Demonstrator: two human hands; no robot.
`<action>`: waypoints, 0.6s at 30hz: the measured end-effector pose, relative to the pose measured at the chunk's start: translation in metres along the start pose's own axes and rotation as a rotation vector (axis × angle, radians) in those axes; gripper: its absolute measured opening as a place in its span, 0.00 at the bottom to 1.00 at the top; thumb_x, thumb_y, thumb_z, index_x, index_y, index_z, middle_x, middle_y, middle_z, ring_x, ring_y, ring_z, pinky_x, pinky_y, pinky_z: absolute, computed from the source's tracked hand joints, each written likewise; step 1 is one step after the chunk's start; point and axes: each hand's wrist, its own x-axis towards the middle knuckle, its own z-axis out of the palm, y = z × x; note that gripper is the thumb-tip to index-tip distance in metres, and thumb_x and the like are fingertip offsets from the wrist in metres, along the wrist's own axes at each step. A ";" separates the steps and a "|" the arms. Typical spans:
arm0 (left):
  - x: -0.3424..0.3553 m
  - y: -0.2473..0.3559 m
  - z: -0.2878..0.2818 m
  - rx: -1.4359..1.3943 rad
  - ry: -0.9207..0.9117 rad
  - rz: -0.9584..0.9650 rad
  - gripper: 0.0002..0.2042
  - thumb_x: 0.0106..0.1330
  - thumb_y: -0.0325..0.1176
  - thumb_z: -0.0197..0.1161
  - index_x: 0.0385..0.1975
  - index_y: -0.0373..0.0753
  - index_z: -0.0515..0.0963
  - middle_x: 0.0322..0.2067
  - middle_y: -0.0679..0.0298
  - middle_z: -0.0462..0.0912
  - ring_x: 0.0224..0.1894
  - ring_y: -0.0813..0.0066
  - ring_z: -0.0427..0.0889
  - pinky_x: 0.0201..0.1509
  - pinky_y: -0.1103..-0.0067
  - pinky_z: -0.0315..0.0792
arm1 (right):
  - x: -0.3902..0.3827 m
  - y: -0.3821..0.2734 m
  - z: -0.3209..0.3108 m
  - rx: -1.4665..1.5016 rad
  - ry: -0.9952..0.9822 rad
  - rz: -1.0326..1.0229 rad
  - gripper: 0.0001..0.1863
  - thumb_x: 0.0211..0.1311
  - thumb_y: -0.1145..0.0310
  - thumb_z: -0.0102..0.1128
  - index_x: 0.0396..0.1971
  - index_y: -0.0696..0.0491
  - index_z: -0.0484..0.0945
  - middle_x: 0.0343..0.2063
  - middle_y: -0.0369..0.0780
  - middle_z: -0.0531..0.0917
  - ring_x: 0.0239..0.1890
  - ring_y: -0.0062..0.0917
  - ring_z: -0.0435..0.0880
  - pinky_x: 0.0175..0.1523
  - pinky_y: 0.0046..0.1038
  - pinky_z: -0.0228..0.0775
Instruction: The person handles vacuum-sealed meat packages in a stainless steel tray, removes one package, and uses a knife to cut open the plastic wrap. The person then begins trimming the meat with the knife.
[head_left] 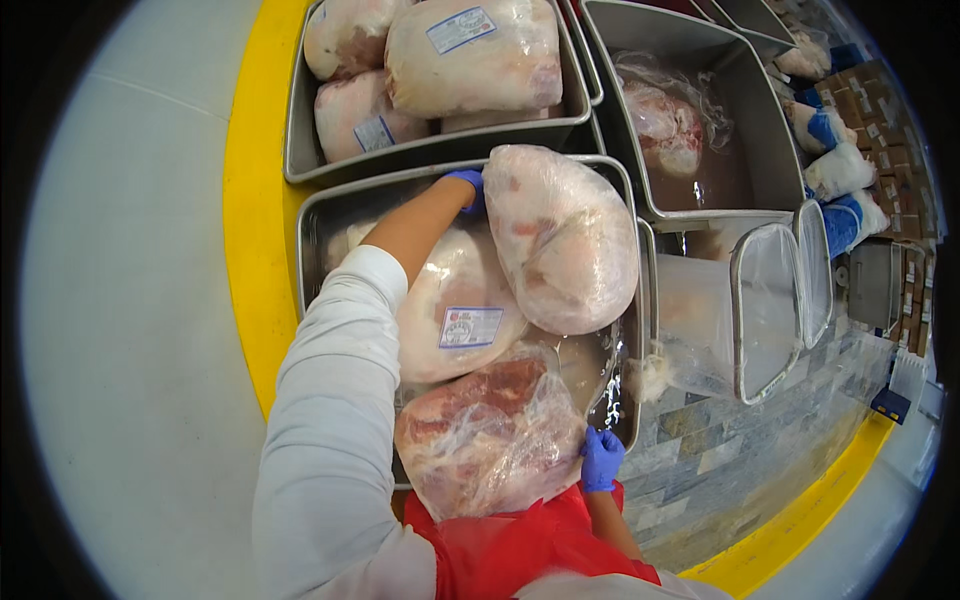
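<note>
Steel tub [306,228] holding bagged meat, seen from above. The left hand [468,188], blue-gloved, reaches to the far side at the upper-left edge of a rounded pale bagged cut [562,245]; its fingers are largely hidden, and their grip cannot be told. The right hand [602,462], likewise gloved, has its fingers closed on the right edge of a clear-bagged reddish cut [490,430], which lies at the tub's near end, against the red apron [510,545]. Between them, partly beneath the left forearm, rests a labelled pale cut [455,285]. Beyond stands a second tub [574,70] of bagged cuts
</note>
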 end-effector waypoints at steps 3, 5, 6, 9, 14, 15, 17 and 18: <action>0.014 -0.002 0.008 0.007 -0.084 0.000 0.14 0.55 0.34 0.60 0.39 0.40 0.84 0.44 0.48 0.83 0.47 0.51 0.82 0.49 0.64 0.76 | 0.002 0.001 0.003 0.009 0.030 0.007 0.23 0.60 0.74 0.63 0.10 0.51 0.61 0.12 0.28 0.63 0.18 0.11 0.58 0.22 0.23 0.50; 0.023 0.002 0.013 0.008 -0.124 0.015 0.14 0.55 0.34 0.60 0.39 0.40 0.84 0.44 0.48 0.83 0.46 0.51 0.82 0.49 0.64 0.76 | 0.001 0.002 0.004 0.003 0.047 -0.008 0.22 0.60 0.74 0.63 0.10 0.51 0.61 0.12 0.28 0.63 0.18 0.11 0.58 0.22 0.23 0.50; 0.029 0.001 0.011 0.012 -0.136 0.012 0.14 0.54 0.34 0.60 0.39 0.40 0.84 0.44 0.48 0.83 0.46 0.51 0.82 0.49 0.64 0.76 | 0.002 0.001 0.005 0.001 0.055 -0.015 0.22 0.59 0.74 0.63 0.10 0.52 0.62 0.12 0.28 0.63 0.19 0.11 0.58 0.23 0.23 0.50; 0.041 -0.001 0.026 0.005 -0.180 0.012 0.14 0.54 0.34 0.60 0.40 0.40 0.84 0.44 0.48 0.83 0.46 0.51 0.83 0.49 0.65 0.76 | 0.001 -0.004 0.005 -0.020 0.082 -0.003 0.21 0.59 0.74 0.63 0.11 0.53 0.62 0.13 0.28 0.63 0.19 0.11 0.58 0.23 0.23 0.51; 0.052 0.001 0.032 0.018 -0.223 0.005 0.14 0.54 0.33 0.60 0.40 0.40 0.84 0.44 0.49 0.83 0.46 0.52 0.83 0.49 0.65 0.76 | -0.002 -0.003 0.007 0.010 0.124 0.007 0.21 0.58 0.74 0.64 0.11 0.53 0.62 0.13 0.28 0.62 0.19 0.11 0.58 0.23 0.24 0.51; 0.055 0.003 0.029 0.022 -0.224 0.011 0.14 0.54 0.33 0.60 0.40 0.40 0.84 0.44 0.49 0.83 0.46 0.52 0.83 0.49 0.65 0.76 | -0.003 0.000 0.008 0.007 0.133 0.012 0.21 0.58 0.74 0.64 0.11 0.53 0.62 0.13 0.28 0.62 0.19 0.11 0.58 0.23 0.24 0.51; 0.059 0.007 0.030 0.030 -0.228 0.024 0.14 0.54 0.33 0.60 0.40 0.40 0.84 0.44 0.49 0.83 0.45 0.52 0.83 0.48 0.65 0.76 | -0.001 0.004 0.007 -0.009 0.134 -0.007 0.21 0.59 0.73 0.64 0.11 0.51 0.63 0.13 0.27 0.63 0.19 0.10 0.57 0.23 0.22 0.49; 0.058 0.005 0.029 0.033 -0.226 0.026 0.15 0.53 0.33 0.60 0.40 0.40 0.84 0.44 0.49 0.83 0.45 0.52 0.83 0.48 0.65 0.76 | 0.000 0.004 0.007 -0.017 0.122 -0.020 0.21 0.60 0.73 0.63 0.11 0.49 0.63 0.13 0.26 0.63 0.18 0.10 0.57 0.22 0.21 0.48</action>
